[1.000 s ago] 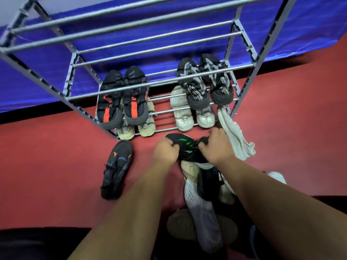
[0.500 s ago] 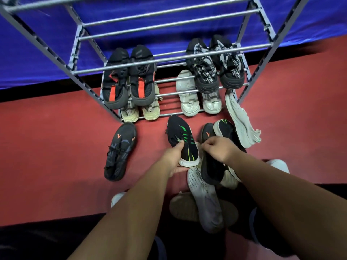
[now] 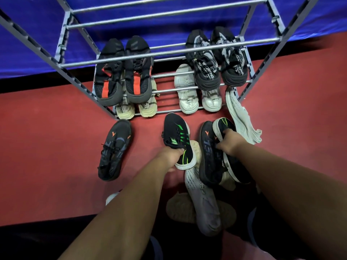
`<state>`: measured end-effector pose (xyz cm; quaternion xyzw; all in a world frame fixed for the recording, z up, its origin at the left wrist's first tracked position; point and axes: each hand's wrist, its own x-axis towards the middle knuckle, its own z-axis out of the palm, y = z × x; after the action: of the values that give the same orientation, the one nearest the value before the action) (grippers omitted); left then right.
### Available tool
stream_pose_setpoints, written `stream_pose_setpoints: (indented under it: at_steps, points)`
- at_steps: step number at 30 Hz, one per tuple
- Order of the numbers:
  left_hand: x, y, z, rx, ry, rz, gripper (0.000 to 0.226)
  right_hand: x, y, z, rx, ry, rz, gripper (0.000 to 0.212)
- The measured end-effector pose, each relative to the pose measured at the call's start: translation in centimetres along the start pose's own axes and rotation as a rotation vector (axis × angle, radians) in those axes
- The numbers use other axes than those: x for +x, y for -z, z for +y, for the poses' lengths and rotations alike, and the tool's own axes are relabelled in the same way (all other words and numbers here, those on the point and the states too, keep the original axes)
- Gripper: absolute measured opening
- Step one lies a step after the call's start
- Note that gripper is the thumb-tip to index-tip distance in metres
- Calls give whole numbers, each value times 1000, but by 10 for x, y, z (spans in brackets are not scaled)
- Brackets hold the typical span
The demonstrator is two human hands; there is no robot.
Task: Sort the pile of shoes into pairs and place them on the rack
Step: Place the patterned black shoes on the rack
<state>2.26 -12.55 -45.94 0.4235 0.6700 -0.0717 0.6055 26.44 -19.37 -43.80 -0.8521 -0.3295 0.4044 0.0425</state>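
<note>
My left hand (image 3: pixel 171 157) grips a black shoe with green stripes (image 3: pixel 177 136) by its opening, just in front of the grey metal rack (image 3: pixel 169 53). My right hand (image 3: pixel 228 143) holds the matching black-and-green shoe (image 3: pixel 224 126), pressed against a black shoe with an orange mark (image 3: pixel 209 156). The orange-marked shoe's twin (image 3: pixel 114 149) lies on the red floor at the left. White shoes (image 3: pixel 202 201) and a beige one (image 3: pixel 180 209) remain piled below my hands. On the rack sit black-and-red (image 3: pixel 122 76), black-and-white (image 3: pixel 216 59), beige (image 3: pixel 137 109) and white (image 3: pixel 197 96) pairs.
A white knit shoe (image 3: pixel 242 117) leans by the rack's right front leg. Blue cloth (image 3: pixel 37 34) hangs behind the rack. Bare red floor (image 3: pixel 47 137) spreads at left and right. The rack's upper bars (image 3: pixel 159 15) hold nothing.
My hands have drawn apart: the left lifted one black-and-green shoe off the pile to the left, and the right took hold of its match. The camera tilted closer to the rack.
</note>
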Motion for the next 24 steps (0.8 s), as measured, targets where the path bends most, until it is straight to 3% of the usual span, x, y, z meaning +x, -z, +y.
stream_pose_setpoints:
  at_steps: [3, 7, 12, 14, 17, 19, 22, 24]
  points:
    - [-1, 2, 4, 0, 22, -43, 40, 3, -5, 4, -14, 16, 115, 40]
    - [-4, 7, 9, 22, 54, -70, 44, -11, 0, -8, 10, 161, 310, 24]
    - [-13, 26, 22, 29, -15, 86, 41, -38, 10, -56, 125, 447, 382, 12]
    - [-16, 42, 26, 46, -126, 211, 47, -47, 8, -77, 87, 567, 353, 12]
    - [-20, 66, 20, 52, -448, 231, 107, -55, -6, -101, 7, 731, 275, 14]
    - [-36, 77, 13, 119, -583, 215, 132, -58, -16, -111, -11, 798, 246, 17]
    - [-59, 94, 7, 123, -717, 375, 126, -59, -25, -120, -37, 882, 223, 23]
    - [-66, 105, 2, 258, -734, 419, 118, -62, -31, -128, -30, 948, 200, 23]
